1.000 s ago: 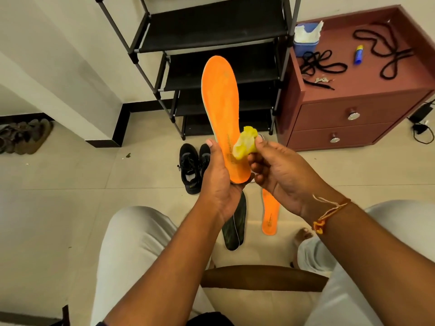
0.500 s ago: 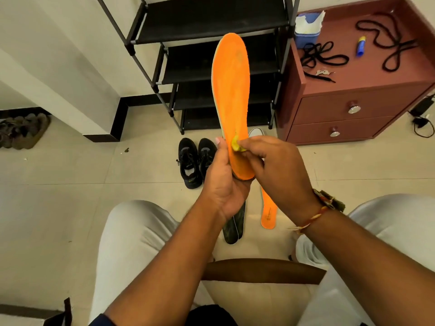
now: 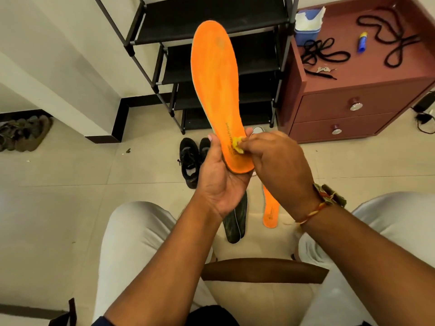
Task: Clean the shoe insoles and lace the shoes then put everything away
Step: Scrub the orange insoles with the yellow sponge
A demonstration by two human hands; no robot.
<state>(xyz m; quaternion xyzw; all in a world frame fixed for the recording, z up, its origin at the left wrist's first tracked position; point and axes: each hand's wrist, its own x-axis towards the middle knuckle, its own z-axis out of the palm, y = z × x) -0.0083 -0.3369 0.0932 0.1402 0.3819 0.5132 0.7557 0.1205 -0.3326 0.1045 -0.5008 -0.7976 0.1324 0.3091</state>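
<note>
Here the left hand (image 3: 219, 182) grips an orange insole (image 3: 217, 90); right hand (image 3: 280, 161) pinches a mostly hidden yellow cloth (image 3: 236, 147).

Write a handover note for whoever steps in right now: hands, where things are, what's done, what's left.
Left hand: grips the heel of the raised orange insole.
Right hand: fingers press a small yellow cloth on that insole near the heel.
Floor: second orange insole, dark insoles, black shoes in front of the rack.
Cabinet top: black laces.
Done: none clearly finished.
Left: finish wiping, clean the other insoles, lace shoes, put everything away.
</note>
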